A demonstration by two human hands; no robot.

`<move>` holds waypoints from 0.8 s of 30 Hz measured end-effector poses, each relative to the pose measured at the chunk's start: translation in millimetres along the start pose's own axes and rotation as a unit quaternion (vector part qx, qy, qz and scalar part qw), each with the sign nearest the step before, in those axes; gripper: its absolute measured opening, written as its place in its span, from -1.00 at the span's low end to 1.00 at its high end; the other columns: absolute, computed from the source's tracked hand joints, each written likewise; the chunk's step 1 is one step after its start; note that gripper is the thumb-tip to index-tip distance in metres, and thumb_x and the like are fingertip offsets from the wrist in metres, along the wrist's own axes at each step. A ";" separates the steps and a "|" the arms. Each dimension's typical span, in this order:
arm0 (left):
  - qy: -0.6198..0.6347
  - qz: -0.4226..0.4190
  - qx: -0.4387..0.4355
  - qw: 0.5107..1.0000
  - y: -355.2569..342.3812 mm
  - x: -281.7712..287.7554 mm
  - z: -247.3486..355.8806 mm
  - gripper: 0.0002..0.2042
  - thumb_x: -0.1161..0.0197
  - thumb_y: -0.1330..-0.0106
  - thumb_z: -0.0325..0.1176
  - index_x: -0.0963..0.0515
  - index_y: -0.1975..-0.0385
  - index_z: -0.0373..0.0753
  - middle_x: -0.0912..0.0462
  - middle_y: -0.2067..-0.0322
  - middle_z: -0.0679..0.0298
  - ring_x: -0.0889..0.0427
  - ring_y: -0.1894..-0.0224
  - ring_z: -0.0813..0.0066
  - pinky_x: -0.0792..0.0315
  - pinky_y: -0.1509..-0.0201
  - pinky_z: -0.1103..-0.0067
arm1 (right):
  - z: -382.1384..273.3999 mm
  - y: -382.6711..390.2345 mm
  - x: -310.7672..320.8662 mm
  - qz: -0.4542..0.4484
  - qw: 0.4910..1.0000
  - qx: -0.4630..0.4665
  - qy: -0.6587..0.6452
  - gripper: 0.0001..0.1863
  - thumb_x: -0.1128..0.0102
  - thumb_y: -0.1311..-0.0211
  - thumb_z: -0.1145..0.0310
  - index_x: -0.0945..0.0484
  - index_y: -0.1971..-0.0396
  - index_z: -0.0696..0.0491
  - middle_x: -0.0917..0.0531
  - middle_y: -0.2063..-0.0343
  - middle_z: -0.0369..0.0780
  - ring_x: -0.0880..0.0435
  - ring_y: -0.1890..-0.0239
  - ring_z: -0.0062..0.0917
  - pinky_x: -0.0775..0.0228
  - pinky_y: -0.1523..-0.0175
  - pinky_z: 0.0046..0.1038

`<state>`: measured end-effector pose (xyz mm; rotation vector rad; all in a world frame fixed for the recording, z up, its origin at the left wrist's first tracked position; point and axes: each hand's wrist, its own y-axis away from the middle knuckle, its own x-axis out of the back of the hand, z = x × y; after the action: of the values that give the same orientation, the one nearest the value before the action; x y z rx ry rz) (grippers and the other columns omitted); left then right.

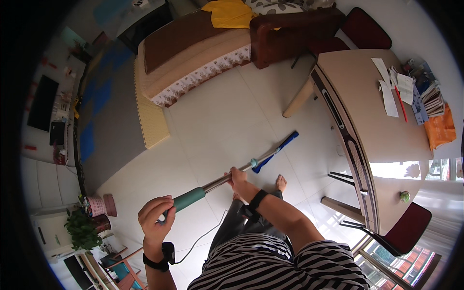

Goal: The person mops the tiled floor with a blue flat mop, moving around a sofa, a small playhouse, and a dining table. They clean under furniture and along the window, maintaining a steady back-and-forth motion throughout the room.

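Note:
My left hand (155, 217) wraps round the end of the green grip (189, 197) of a floor mop. My right hand (238, 180) is closed on the silver metal pole (215, 183) further along, just short of a pale teal joint (253, 163). At the far end, the mop's long blue head (287, 139) lies on the light tiled floor (217, 121), a little ahead of my bare feet (281, 182). A dark band sits on each of my wrists, with a cable running from the left one.
A wooden desk (356, 82) with papers and red-seated chairs (412, 227) stands right. Ahead is a bed (188, 57) with yellow cloth and a brown end board. Foam mats (108, 121), a wall-side screen (42, 102) and potted plants (82, 226) are left.

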<state>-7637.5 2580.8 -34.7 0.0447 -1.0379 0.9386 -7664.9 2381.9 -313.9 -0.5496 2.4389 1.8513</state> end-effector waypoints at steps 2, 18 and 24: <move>-0.018 -0.048 0.012 0.999 3.7 -6.8 1.2 -0.82 -0.37 0.00 -0.64 -0.63 0.38 -0.27 -0.69 0.31 0.22 -0.72 0.23 0.30 -0.64 0.21 0.50 | -10.3 -12.0 5.0 0.009 1.000 0.027 -0.007 -0.86 -0.07 -0.21 0.52 -0.34 0.48 0.24 -0.47 0.56 -0.16 -0.60 0.58 -0.39 -0.69 0.41 -0.39; -0.003 -0.201 -0.035 0.979 2.5 -201.0 48.1 -0.66 -0.33 -0.13 -0.45 -0.57 0.05 -0.29 -0.56 -0.07 0.11 -0.70 0.39 0.26 -0.63 0.34 0.47 | -132.8 -136.5 107.8 -0.063 0.986 0.124 -0.092 -0.82 -0.05 -0.19 0.58 -0.26 0.28 0.11 -0.43 0.55 -0.15 -0.45 0.66 -0.39 -0.44 0.57 -0.32; -0.007 -0.242 -0.123 0.962 -21.4 -243.5 32.3 -0.68 -0.24 -0.08 -0.52 -0.60 0.11 -0.32 -0.54 -0.09 0.09 -0.57 0.57 0.43 -0.56 0.48 0.49 | -168.7 -167.9 156.4 -0.080 0.965 0.103 -0.229 -0.91 -0.02 -0.25 0.53 -0.31 0.32 0.09 -0.44 0.56 -0.21 -0.41 0.62 -0.49 -0.40 0.52 -0.45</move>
<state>-7687.6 2397.0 -191.2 0.0939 -1.0853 0.3625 -7730.4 2144.6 -457.1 -0.2577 2.1670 1.4418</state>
